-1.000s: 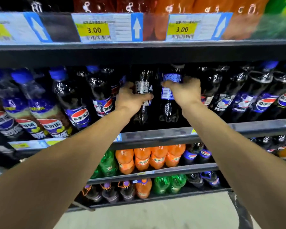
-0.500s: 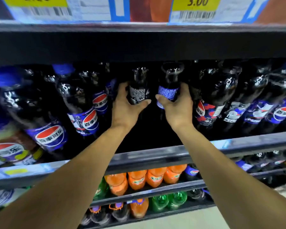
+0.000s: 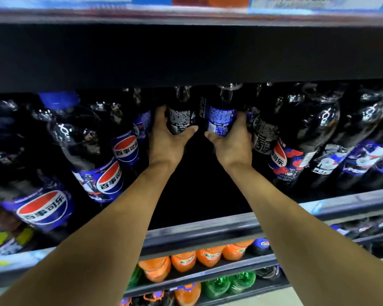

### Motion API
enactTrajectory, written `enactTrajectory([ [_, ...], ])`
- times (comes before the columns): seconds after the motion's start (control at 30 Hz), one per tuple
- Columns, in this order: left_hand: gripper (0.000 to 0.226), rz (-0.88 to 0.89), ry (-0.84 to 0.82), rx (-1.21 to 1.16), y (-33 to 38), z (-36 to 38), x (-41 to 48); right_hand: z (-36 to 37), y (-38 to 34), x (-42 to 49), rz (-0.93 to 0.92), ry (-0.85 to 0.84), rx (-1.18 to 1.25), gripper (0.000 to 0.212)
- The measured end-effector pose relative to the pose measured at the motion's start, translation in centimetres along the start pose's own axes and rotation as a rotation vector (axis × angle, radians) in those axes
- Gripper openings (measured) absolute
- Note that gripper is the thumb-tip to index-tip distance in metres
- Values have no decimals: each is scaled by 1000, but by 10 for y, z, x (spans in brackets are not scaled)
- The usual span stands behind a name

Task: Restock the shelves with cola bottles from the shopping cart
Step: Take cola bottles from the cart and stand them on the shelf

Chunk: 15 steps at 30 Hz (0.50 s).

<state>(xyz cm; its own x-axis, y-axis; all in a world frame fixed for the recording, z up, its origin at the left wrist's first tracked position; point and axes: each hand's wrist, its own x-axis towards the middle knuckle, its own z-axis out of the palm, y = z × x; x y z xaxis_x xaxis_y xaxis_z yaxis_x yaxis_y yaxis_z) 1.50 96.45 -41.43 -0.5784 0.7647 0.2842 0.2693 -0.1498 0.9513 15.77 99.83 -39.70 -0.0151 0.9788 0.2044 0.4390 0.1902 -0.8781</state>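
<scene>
— Two shelves take up most of the frame, yes?

— Yes. The upper shelf (image 3: 186,51) runs dark across the top, with a blurred price strip (image 3: 142,3) along its edge. Below it the cola shelf (image 3: 208,230) crosses the lower half, its grey front rail slanting up toward the right.

— What stands on it?

— Cola bottles in two groups. The left row (image 3: 86,146) carries round red, white and blue labels and tilts toward the lower left of the frame. The right row (image 3: 301,138) tilts toward the right edge. Between them lies a dark gap in the middle.

— Where are the arms?

— Both bare forearms reach up from the bottom edge into that gap. The left hand (image 3: 168,144) has its fingers curled round a black-labelled bottle (image 3: 180,115), thumb across the front below the label. The right hand (image 3: 232,146) is wrapped round a blue-labelled bottle (image 3: 221,118) the same way, thumb pointing toward the other hand.

— So where are those two bottles?

— Upper centre of the frame, deep in the gap, upright and side by side, necks just under the upper shelf. Whether their bases rest on the shelf I cannot tell; hands and shadow hide them.

— Anything smaller?

— At the bottom centre, on lower shelves, a row of orange bottles (image 3: 184,261), with green bottles (image 3: 230,283) beneath.
</scene>
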Motion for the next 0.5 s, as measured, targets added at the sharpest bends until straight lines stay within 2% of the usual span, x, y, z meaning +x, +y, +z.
enactTrajectory([
  [0.37,75,-46,49,46,5,5,-15,-4,-14,-6,129,-22,-69,62],
  [0.43,77,-58,47,105,11,5,-19,-7,-19,-7,166,-54,-86,62],
  [0.5,74,-86,49,194,19,4,-21,-11,-21,-9,189,-88,-101,70],
])
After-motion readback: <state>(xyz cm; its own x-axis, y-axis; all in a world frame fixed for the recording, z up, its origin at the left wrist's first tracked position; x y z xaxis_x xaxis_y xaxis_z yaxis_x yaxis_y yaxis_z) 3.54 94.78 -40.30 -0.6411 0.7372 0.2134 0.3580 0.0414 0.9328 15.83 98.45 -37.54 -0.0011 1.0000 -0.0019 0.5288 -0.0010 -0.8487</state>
